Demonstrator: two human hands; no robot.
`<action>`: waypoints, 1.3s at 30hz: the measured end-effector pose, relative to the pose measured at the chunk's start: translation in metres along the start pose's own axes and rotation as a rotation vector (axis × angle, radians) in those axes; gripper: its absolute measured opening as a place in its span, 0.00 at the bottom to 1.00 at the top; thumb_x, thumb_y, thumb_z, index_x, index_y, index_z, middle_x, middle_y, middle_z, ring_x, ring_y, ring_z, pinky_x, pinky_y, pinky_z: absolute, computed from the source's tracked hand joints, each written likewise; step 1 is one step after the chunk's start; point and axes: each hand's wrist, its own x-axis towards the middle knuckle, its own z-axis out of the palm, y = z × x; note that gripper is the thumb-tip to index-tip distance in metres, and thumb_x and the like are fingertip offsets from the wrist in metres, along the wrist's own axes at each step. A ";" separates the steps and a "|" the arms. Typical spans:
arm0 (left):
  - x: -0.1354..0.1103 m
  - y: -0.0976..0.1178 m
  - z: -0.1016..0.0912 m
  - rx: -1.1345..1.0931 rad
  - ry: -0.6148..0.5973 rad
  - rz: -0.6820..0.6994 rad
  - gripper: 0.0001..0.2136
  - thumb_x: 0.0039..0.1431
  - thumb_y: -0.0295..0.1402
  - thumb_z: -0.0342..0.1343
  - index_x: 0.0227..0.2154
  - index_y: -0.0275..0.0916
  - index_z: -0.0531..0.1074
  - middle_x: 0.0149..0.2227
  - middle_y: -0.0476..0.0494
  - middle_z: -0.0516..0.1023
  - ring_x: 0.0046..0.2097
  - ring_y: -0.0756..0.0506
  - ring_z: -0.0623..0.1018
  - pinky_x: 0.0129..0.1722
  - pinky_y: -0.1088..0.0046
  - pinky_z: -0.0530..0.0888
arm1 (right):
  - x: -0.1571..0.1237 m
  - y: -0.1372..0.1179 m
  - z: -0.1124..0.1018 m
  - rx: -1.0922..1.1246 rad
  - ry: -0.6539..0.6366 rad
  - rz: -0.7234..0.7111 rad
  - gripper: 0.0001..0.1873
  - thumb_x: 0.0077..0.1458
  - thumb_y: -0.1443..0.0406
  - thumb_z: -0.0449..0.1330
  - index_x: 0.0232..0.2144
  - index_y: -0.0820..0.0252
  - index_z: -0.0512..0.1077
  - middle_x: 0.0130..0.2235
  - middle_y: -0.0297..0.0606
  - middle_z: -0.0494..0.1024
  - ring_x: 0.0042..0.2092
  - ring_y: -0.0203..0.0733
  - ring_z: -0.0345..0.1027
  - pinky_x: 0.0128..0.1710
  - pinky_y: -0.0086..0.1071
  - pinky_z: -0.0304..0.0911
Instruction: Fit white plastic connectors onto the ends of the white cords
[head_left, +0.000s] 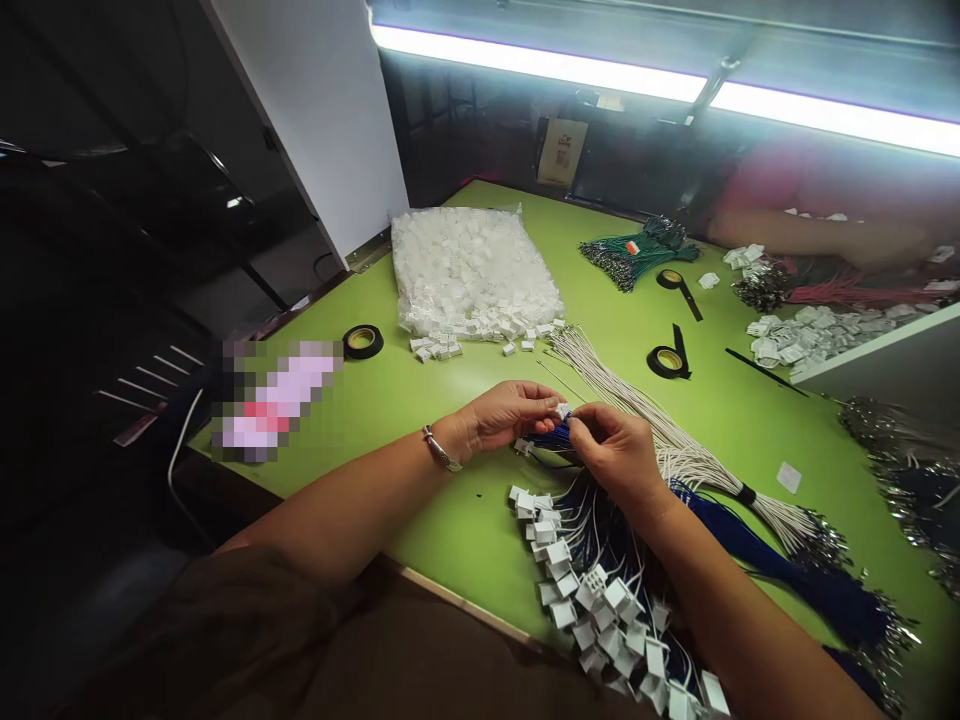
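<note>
The left hand [514,412] pinches a connector [562,411], seemingly to steady it, while the right hand [619,450] pinches blue wire [568,420] beside it.

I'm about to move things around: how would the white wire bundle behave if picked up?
The white wire bundle would probably flop, being thin, gently curving strands. The one visible black band sits near one end, so the other may splay.

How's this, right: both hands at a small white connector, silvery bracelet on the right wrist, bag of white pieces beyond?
One slip: the head view shows the silvery bracelet on the wrist of the left hand, not the right hand. The rest stands.
</note>
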 end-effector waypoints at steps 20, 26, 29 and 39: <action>-0.003 0.001 0.002 0.018 0.049 0.030 0.13 0.46 0.32 0.66 0.31 0.28 0.73 0.27 0.46 0.75 0.24 0.58 0.71 0.26 0.83 0.69 | -0.001 0.002 0.001 -0.110 0.039 -0.074 0.09 0.54 0.65 0.54 0.24 0.59 0.72 0.20 0.31 0.71 0.22 0.32 0.61 0.25 0.26 0.57; -0.001 -0.004 0.006 0.280 0.100 0.157 0.14 0.47 0.37 0.65 0.30 0.30 0.72 0.21 0.48 0.73 0.23 0.55 0.72 0.24 0.80 0.68 | -0.002 0.002 0.003 -0.250 0.010 -0.117 0.11 0.53 0.66 0.53 0.22 0.59 0.72 0.19 0.32 0.70 0.21 0.32 0.58 0.24 0.28 0.54; -0.001 -0.005 0.005 0.255 0.116 0.172 0.15 0.47 0.38 0.65 0.31 0.30 0.72 0.22 0.48 0.74 0.23 0.55 0.72 0.25 0.80 0.69 | 0.000 0.001 0.003 -0.109 -0.007 -0.023 0.09 0.52 0.65 0.54 0.25 0.60 0.74 0.22 0.33 0.74 0.23 0.33 0.63 0.26 0.27 0.57; 0.004 -0.010 0.001 0.286 0.083 0.130 0.17 0.45 0.39 0.66 0.30 0.29 0.72 0.22 0.47 0.74 0.23 0.55 0.72 0.24 0.80 0.69 | 0.000 0.002 0.003 -0.160 -0.022 -0.006 0.11 0.47 0.66 0.54 0.18 0.60 0.72 0.16 0.30 0.67 0.19 0.31 0.56 0.22 0.26 0.53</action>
